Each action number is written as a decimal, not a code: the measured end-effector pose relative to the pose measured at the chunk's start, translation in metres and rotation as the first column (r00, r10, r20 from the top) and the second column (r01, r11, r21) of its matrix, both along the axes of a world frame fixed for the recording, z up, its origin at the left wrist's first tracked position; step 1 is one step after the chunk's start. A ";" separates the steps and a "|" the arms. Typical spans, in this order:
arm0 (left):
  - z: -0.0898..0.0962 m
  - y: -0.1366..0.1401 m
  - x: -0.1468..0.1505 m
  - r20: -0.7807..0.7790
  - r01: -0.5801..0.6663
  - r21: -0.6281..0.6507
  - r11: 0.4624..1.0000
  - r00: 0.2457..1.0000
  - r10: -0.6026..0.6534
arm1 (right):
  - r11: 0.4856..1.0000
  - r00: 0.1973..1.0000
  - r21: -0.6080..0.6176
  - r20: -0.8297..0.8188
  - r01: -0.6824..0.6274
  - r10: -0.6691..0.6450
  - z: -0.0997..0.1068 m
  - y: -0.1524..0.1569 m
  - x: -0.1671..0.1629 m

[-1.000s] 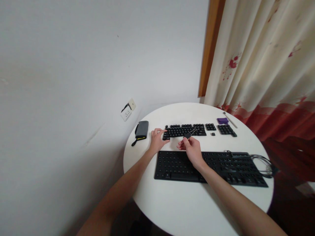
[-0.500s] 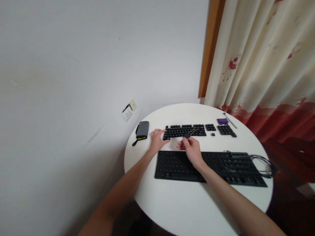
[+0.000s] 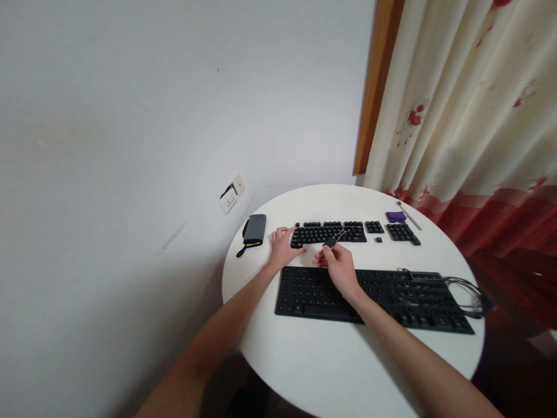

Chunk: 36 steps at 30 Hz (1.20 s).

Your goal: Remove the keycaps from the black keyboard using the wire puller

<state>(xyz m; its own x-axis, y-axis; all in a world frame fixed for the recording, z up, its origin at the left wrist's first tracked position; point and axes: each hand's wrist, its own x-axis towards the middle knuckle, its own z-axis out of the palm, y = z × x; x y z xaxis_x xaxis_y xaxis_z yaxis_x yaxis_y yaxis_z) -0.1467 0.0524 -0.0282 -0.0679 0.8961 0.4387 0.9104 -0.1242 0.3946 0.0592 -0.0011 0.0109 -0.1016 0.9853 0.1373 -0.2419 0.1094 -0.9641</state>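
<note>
Loose black keycaps [image 3: 319,234] lie in rows on the white round table, set out like a keyboard layout. My left hand [image 3: 282,249] is at the left end of these rows, thumb and forefinger spread apart around the corner keycaps and touching or almost touching them. A wire keycap puller [image 3: 331,240] with a black handle is gripped in my right hand [image 3: 340,266]. Its wire end points up and right over the keycap rows. Below lies the black keyboard base [image 3: 391,293], stripped of its caps, partly hidden under my right wrist.
A grey pouch [image 3: 255,230] with a black loop lies at left. Further right are number-pad keycaps [image 3: 402,233], one lone keycap [image 3: 378,240], a folded purple cloth [image 3: 395,217] and a thin brush [image 3: 409,216]. A coiled cable [image 3: 467,296] reaches the table's right edge.
The view has shifted slightly. My left thumb has slid a little to the right along the lower keycaps. My right hand keeps its hold on the puller, almost still.
</note>
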 end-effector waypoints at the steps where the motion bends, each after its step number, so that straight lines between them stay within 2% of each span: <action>1: 0.000 0.000 0.000 -0.001 -0.001 -0.006 1.000 1.000 0.001 | 1.000 1.000 0.000 0.002 -0.001 0.001 -0.001 0.000 0.000; 8: -0.001 0.001 -0.001 0.012 0.009 0.006 1.000 1.000 -0.009 | 1.000 1.000 0.011 0.014 -0.007 0.007 -0.002 0.000 0.000; 12: 0.011 -0.005 -0.003 0.098 0.021 0.036 0.999 0.995 -0.025 | 0.997 0.996 0.065 0.090 -0.032 0.026 0.000 0.000 0.002; 15: 0.031 -0.026 -0.006 0.196 0.155 0.057 0.986 0.967 -0.163 | 0.992 0.981 0.117 0.195 -0.041 0.018 0.004 -0.001 0.003; 17: 0.042 -0.051 -0.007 0.232 0.276 0.043 0.960 0.932 -0.279 | 0.987 0.967 0.143 0.252 -0.066 0.028 0.007 -0.004 0.003; 19: 0.048 -0.080 -0.007 0.278 0.371 -0.008 0.929 0.893 -0.354 | 0.974 0.946 0.173 0.312 -0.146 0.087 0.010 -0.010 0.003; 21: 0.047 -0.111 -0.006 0.328 0.385 -0.061 0.921 0.879 -0.346 | 0.939 0.901 0.202 0.394 -0.279 0.183 0.012 -0.019 0.003; 24: 0.040 -0.148 -0.004 0.367 0.356 -0.114 0.927 0.883 -0.294 | 0.856 0.791 0.208 0.528 -0.474 0.309 0.009 -0.032 0.003; 27: 0.034 -0.172 -0.001 0.391 0.349 -0.128 0.928 0.878 -0.277 | 0.804 0.710 0.197 0.614 -0.561 0.345 0.001 -0.039 0.001; 32: 0.031 -0.186 0.006 0.450 0.351 -0.199 0.915 0.862 -0.233 | 0.775 0.650 0.168 0.666 -0.609 0.366 -0.004 -0.039 -0.001; 36: 0.028 -0.187 0.008 0.435 0.352 -0.209 0.912 0.869 -0.236 | 0.672 0.572 0.189 0.712 -0.716 0.408 0.001 -0.038 0.002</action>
<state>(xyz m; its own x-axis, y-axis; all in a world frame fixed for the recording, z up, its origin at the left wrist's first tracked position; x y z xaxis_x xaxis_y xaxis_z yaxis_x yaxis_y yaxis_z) -0.1385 -0.1345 -0.0007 0.1041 0.9803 0.1679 0.6105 -0.1962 0.7673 0.0613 -0.0389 0.0124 -0.8184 0.5361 0.2072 0.1700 0.5701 -0.8038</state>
